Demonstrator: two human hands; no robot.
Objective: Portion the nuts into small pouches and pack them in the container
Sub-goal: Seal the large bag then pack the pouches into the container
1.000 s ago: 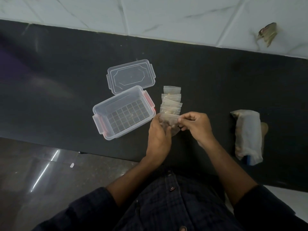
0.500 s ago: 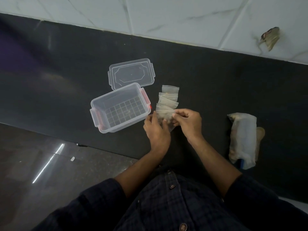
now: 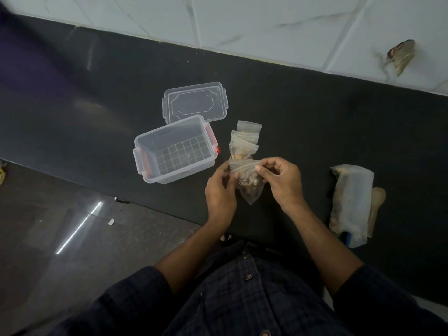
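Pouch [image 3: 247, 183], thin and limp, looks light; nuts sag low. We judge the top strip safest, where fingers [image 3: 259, 169] of both hands pinch it.

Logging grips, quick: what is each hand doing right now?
Left hand: pinching the small clear plastic pouch of nuts at its top left.
Right hand: pinching the same pouch's top right.

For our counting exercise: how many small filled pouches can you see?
5. One is held in both hands; four overlap in a row on the counter beyond it. More may be hidden in the overlap.
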